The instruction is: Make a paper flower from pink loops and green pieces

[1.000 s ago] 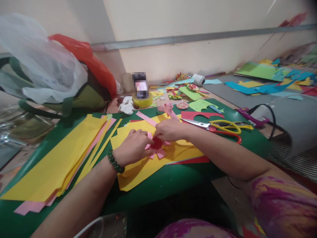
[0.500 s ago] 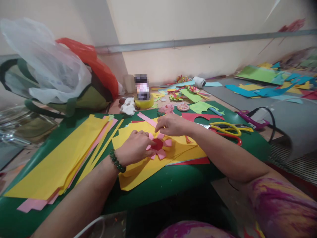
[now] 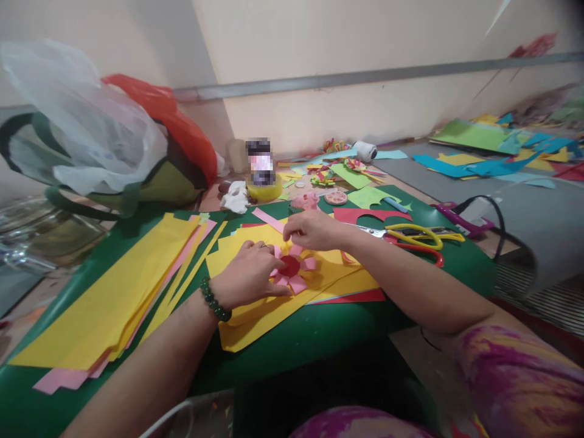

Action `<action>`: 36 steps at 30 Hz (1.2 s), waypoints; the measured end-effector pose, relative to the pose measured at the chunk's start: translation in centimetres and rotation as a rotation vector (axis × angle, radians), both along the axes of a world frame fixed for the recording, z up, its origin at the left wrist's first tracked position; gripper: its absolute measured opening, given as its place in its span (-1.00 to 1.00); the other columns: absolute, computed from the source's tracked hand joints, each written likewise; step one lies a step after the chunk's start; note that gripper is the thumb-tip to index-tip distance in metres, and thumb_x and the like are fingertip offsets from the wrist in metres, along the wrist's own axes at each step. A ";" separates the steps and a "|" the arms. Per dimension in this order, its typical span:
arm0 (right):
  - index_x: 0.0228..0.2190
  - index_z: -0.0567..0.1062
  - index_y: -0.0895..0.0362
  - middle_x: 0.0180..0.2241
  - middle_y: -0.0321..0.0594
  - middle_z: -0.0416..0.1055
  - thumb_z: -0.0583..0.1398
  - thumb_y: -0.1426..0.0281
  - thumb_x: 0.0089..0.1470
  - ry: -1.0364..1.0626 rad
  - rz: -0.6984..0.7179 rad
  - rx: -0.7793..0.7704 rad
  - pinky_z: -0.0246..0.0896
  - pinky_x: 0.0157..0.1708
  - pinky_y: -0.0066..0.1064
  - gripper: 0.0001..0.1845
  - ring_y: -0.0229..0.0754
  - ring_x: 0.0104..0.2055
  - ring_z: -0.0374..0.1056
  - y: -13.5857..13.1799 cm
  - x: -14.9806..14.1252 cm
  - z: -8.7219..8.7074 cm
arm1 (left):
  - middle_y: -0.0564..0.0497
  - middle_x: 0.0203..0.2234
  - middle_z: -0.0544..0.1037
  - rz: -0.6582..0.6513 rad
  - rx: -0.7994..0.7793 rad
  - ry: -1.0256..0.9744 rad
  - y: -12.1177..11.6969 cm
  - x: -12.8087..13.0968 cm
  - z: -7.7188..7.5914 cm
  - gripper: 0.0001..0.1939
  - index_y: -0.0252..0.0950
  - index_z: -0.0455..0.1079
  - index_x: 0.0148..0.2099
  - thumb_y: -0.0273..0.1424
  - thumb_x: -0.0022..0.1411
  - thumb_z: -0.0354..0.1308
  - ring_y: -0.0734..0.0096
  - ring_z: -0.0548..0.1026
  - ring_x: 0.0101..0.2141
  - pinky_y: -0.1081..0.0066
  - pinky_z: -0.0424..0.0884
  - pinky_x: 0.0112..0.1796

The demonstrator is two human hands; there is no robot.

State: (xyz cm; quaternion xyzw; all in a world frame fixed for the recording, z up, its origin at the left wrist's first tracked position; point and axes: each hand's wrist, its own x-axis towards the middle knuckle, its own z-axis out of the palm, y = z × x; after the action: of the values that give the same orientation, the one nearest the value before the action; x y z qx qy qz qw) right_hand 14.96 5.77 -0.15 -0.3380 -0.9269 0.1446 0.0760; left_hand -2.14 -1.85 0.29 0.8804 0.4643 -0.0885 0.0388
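Note:
A paper flower [image 3: 289,266] with a red round centre and pink petals lies on yellow paper sheets [image 3: 249,331]. My left hand [image 3: 249,274], wearing a green bead bracelet [image 3: 214,300], rests over the flower's left side. Its thumb and fingers are apart, the thumb along the lower petals and a fingertip at the red centre. At the flower's top edge, my right hand [image 3: 314,230] has its fingers curled together in a pinch. What lies between those fingertips is hidden. Just behind them a pink paper strip [image 3: 267,218] sticks out.
Yellow paper strips [image 3: 114,292] lie left on the green table surface [image 3: 292,340]. Scissors [image 3: 410,234] with yellow and red handles lie right, beside cut red paper [image 3: 340,215]. Bags [image 3: 95,140], a tape roll [image 3: 264,191] and paper scraps [image 3: 351,175] stand at the back.
My left thumb has moved down and away from the fingers, showing more of the lower petals. The right hand stays nearly in place, its fingers curled slightly differently.

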 end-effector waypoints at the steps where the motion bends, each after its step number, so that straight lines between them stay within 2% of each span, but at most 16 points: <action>1: -0.23 0.58 0.15 -0.18 -0.19 0.54 0.03 0.56 0.09 0.015 -0.049 -0.009 0.05 -0.33 -0.44 -0.65 -0.21 -0.23 0.35 0.1 0.1 0.1 | -0.09 -0.35 0.50 -0.002 -0.002 -0.005 0.1 -0.1 0.0 -0.64 -0.23 0.54 -0.30 -0.04 0.16 0.17 0.13 0.41 -0.23 0.24 0.17 -0.20; 3: -0.19 0.54 0.13 -0.15 -0.19 0.53 0.01 0.54 0.13 -0.040 -0.109 -0.053 0.05 -0.34 -0.43 -0.65 -0.18 -0.20 0.35 0.2 0.3 0.4 | -0.08 -0.34 0.49 -0.004 -0.010 -0.030 0.3 -0.3 0.0 -0.66 -0.22 0.54 -0.29 -0.06 0.18 0.16 0.15 0.41 -0.23 0.23 0.17 -0.19; 7: -0.13 0.47 0.13 -0.16 -0.14 0.52 0.00 0.50 0.15 -0.186 -0.124 -0.081 0.02 -0.40 -0.43 -0.68 -0.12 -0.17 0.35 -0.1 0.3 0.7 | -0.09 -0.33 0.50 0.039 0.019 -0.048 0.6 -0.6 0.2 -0.72 -0.25 0.52 -0.37 -0.14 0.14 0.19 0.15 0.42 -0.24 0.23 0.19 -0.19; 10: -0.15 0.46 0.14 -0.19 -0.11 0.53 0.02 0.49 0.14 -0.221 -0.140 -0.079 0.01 -0.43 -0.43 -0.70 -0.13 -0.22 0.38 -0.5 0.4 1.1 | -0.11 -0.27 0.53 0.081 0.075 -0.022 0.7 -0.8 0.2 -0.75 -0.25 0.52 -0.19 -0.24 0.11 0.20 0.11 0.44 -0.20 0.19 0.22 -0.14; 12: -0.19 0.46 0.16 -0.25 -0.12 0.55 0.03 0.49 0.14 -0.232 -0.129 -0.173 0.04 -0.45 -0.44 -0.74 -0.17 -0.29 0.40 -0.8 0.6 1.6 | -0.13 -0.19 0.53 0.103 0.108 -0.014 0.8 -1.0 0.2 -0.68 -0.24 0.49 -0.05 -0.32 0.12 0.18 0.08 0.45 -0.15 0.16 0.22 -0.09; 15: -0.27 0.44 0.17 -0.40 -0.17 0.57 0.04 0.45 0.16 -0.223 -0.070 -0.400 0.11 -0.45 -0.47 -0.82 -0.23 -0.40 0.42 -1.0 1.0 2.0 | -0.15 -0.13 0.54 0.139 0.197 -0.040 1.0 -1.3 0.1 -0.67 -0.25 0.48 0.00 -0.38 0.18 0.11 0.07 0.45 -0.10 0.14 0.23 -0.09; 17: -0.32 0.42 0.16 -0.48 -0.20 0.55 0.06 0.38 0.17 -0.194 -0.034 -0.504 0.15 -0.45 -0.48 -0.84 -0.24 -0.46 0.42 -0.9 1.3 2.1 | -0.15 -0.18 0.56 0.176 0.256 -0.062 0.9 -1.3 0.3 -0.74 -0.28 0.50 -0.08 -0.36 0.23 0.08 0.08 0.46 -0.13 0.16 0.24 -0.13; 19: -0.36 0.42 0.16 -0.54 -0.21 0.53 0.05 0.31 0.20 -0.166 -0.022 -0.546 0.17 -0.46 -0.47 -0.78 -0.24 -0.50 0.42 -0.8 1.6 2.1 | -0.14 -0.27 0.57 0.196 0.241 -0.078 0.6 -1.0 0.5 -0.75 -0.30 0.51 -0.20 -0.25 0.26 0.09 0.11 0.48 -0.21 0.19 0.24 -0.18; 22: -0.39 0.42 0.17 -0.59 -0.21 0.50 0.03 0.25 0.22 -0.148 -0.054 -0.508 0.16 -0.46 -0.45 -0.71 -0.23 -0.52 0.40 -0.4 1.7 1.9 | -0.09 -0.37 0.55 0.122 0.143 -0.105 -0.1 0.2 0.6 -0.60 -0.30 0.46 -0.30 -0.03 0.19 0.14 0.15 0.48 -0.27 0.21 0.24 -0.20; 25: -0.46 0.41 0.17 -0.63 -0.24 0.45 0.05 0.26 0.22 -0.149 -0.089 -0.429 0.12 -0.47 -0.48 -0.69 -0.26 -0.54 0.37 -0.1 1.7 1.8 | -0.11 -0.31 0.53 -0.011 0.089 -0.111 -0.9 1.5 -0.2 -0.48 -0.29 0.43 -0.22 0.09 0.06 0.19 0.12 0.46 -0.25 0.19 0.23 -0.17; 27: -0.49 0.41 0.18 -0.64 -0.26 0.41 0.06 0.29 0.23 -0.124 -0.107 -0.373 0.09 -0.50 -0.49 -0.69 -0.30 -0.56 0.34 0.0 1.5 1.7 | -0.11 -0.26 0.52 -0.090 0.064 -0.123 -1.3 2.1 -0.8 -0.52 -0.28 0.41 -0.14 0.00 0.05 0.22 0.12 0.44 -0.22 0.19 0.23 -0.14; 29: -0.48 0.42 0.20 -0.66 -0.28 0.37 0.07 0.30 0.23 -0.085 -0.118 -0.344 0.07 -0.51 -0.50 -0.68 -0.31 -0.57 0.32 0.1 1.5 1.6 | -0.08 -0.23 0.51 -0.162 0.048 -0.148 -1.5 2.4 -1.3 -0.67 -0.25 0.39 -0.12 -0.19 0.10 0.19 0.16 0.43 -0.21 0.21 0.23 -0.14; 32: -0.43 0.46 0.22 -0.67 -0.29 0.34 0.05 0.30 0.24 -0.054 -0.135 -0.349 0.07 -0.51 -0.51 -0.68 -0.30 -0.55 0.34 0.4 1.4 1.6 | -0.04 -0.28 0.50 -0.223 0.028 -0.184 -1.7 2.3 -1.3 -0.84 -0.24 0.41 -0.22 -0.38 0.11 0.11 0.23 0.43 -0.23 0.24 0.23 -0.15; 35: -0.43 0.49 0.21 -0.60 -0.25 0.40 0.04 0.31 0.24 -0.100 -0.177 -0.284 0.04 -0.51 -0.49 -0.67 -0.29 -0.51 0.34 0.5 1.4 1.7 | 0.00 -0.38 0.49 -0.209 -0.002 -0.212 -1.6 1.9 -0.7 -0.94 -0.26 0.41 -0.39 -0.40 0.06 0.14 0.29 0.43 -0.30 0.25 0.23 -0.14; 36: -0.44 0.49 0.21 -0.56 -0.23 0.44 0.05 0.31 0.23 -0.128 -0.192 -0.242 0.02 -0.51 -0.48 -0.67 -0.28 -0.49 0.34 0.6 1.5 1.7 | 0.01 -0.43 0.49 -0.183 -0.006 -0.211 -1.5 1.7 -0.5 -0.90 -0.27 0.40 -0.46 -0.38 0.07 0.14 0.32 0.42 -0.33 0.25 0.23 -0.14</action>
State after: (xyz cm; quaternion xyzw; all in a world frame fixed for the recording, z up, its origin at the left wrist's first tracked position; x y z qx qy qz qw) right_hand 16.42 6.35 1.55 -0.4401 -0.8692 0.2253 -0.0112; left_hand -0.45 -3.35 -0.17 0.9233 0.3754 0.0001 0.0816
